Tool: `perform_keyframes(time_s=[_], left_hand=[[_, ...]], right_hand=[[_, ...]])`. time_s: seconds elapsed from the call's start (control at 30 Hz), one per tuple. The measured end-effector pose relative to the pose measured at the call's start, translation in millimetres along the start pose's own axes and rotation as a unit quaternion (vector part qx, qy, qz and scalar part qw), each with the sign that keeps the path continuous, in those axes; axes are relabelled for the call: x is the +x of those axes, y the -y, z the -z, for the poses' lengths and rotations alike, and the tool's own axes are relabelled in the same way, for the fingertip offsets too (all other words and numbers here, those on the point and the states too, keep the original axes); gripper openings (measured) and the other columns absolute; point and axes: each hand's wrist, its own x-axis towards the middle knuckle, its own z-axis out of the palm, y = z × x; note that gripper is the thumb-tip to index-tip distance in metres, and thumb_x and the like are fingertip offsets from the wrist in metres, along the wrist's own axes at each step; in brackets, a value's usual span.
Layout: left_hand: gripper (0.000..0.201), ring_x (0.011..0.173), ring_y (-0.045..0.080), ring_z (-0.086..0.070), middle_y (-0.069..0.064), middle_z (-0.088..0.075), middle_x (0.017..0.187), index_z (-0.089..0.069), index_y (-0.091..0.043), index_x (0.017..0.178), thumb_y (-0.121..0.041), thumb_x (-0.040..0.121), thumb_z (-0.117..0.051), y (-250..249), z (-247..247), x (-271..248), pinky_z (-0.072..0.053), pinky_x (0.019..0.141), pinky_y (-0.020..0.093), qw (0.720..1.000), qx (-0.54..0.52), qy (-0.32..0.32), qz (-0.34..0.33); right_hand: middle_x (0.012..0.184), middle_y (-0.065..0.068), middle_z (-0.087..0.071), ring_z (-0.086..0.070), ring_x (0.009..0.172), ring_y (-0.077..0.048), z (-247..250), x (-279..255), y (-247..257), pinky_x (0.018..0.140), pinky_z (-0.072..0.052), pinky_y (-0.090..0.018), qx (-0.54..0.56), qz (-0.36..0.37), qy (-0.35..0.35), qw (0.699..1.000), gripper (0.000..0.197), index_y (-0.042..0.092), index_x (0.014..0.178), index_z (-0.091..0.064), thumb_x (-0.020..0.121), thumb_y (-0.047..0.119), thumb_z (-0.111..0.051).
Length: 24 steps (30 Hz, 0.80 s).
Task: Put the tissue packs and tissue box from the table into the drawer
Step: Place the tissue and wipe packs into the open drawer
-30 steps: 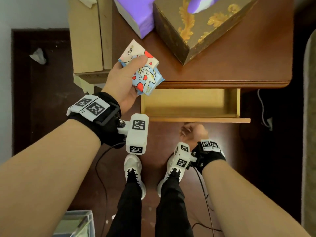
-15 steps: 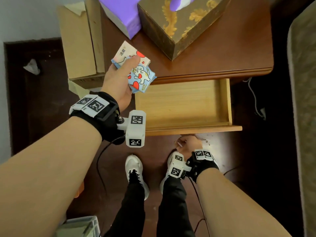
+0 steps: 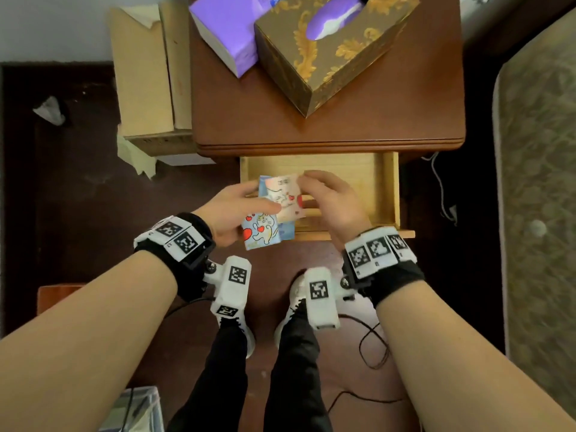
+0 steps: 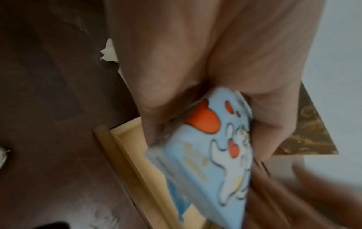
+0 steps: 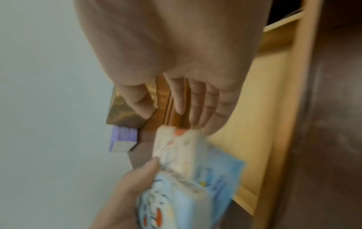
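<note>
Two small cartoon-print tissue packs, a blue pack (image 3: 263,230) and a pinkish pack (image 3: 285,194), are gripped together in my left hand (image 3: 258,199) above the front left of the open wooden drawer (image 3: 391,188). My right hand (image 3: 314,185) reaches in from the right, its straight fingers touching the pinkish pack's far end. The left wrist view shows the blue pack (image 4: 211,155) between thumb and fingers (image 4: 152,124). In the right wrist view the fingertips (image 5: 195,117) meet the pinkish pack (image 5: 176,147). A gold-patterned tissue box (image 3: 327,48) and a purple tissue pack (image 3: 224,35) stand on the table (image 3: 389,120).
A cardboard box (image 3: 146,79) stands left of the table and a patterned mattress (image 3: 536,182) lies to its right. Black cable (image 3: 374,353) loops on the dark floor by my shoes. A crumpled paper (image 3: 50,110) lies far left, a clear container (image 3: 134,410) at bottom left.
My left hand brought the two packs from the table's left edge down over the drawer front. My right hand pulled the drawer further out, left its front and rose to touch the pinkish pack.
</note>
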Motion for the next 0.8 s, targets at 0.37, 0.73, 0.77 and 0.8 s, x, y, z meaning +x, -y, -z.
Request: perform_keyframes(time_s=[0.37, 0.73, 0.77, 0.8], left_hand=[[0.048, 0.109, 0.035, -0.069, 0.020, -0.068, 0.126, -0.056, -0.012, 0.139, 0.005, 0.094, -0.052, 19, 12, 11, -0.062, 0.083, 0.043, 0.995, -0.093, 0.000, -0.020], [0.026, 0.095, 0.031, -0.071, 0.016, -0.072, 0.120, -0.062, -0.020, 0.124, -0.016, 0.099, -0.056, 5, 1, 24, -0.059, 0.084, 0.049, 0.992, -0.078, -0.084, -0.050], [0.023, 0.094, 0.030, -0.071, 0.014, -0.073, 0.115, -0.063, -0.019, 0.121, -0.020, 0.101, -0.053, 3, -3, 25, -0.058, 0.086, 0.049, 0.991, -0.096, -0.078, -0.045], [0.021, 0.093, 0.029, -0.071, 0.012, -0.074, 0.110, -0.064, -0.020, 0.118, -0.023, 0.102, -0.052, 0, -7, 26, -0.057, 0.087, 0.050, 0.990, -0.112, -0.078, -0.041]], right_hand=[[0.103, -0.013, -0.069, -0.069, 0.087, -0.031, -6, 16, -39, 0.067, -0.058, -0.038, -0.005, -0.020, 0.022, 1.000, 0.021, 0.018, 0.104, -0.059, 0.089, 0.012, -0.073], [0.110, -0.020, -0.072, -0.072, 0.096, -0.034, 2, 4, -16, 0.081, -0.060, -0.043, 0.047, -0.007, 0.135, 0.990, 0.030, -0.003, 0.124, -0.064, 0.096, 0.009, -0.062], [0.116, -0.024, -0.070, -0.071, 0.104, -0.039, -3, 4, -15, 0.090, -0.059, -0.051, 0.032, -0.003, 0.134, 0.990, 0.035, -0.003, 0.128, -0.061, 0.095, 0.008, -0.065], [0.118, -0.026, -0.069, -0.070, 0.107, -0.042, -6, 5, -14, 0.092, -0.057, -0.056, 0.027, -0.003, 0.123, 0.992, 0.040, -0.002, 0.130, -0.059, 0.092, 0.008, -0.068]])
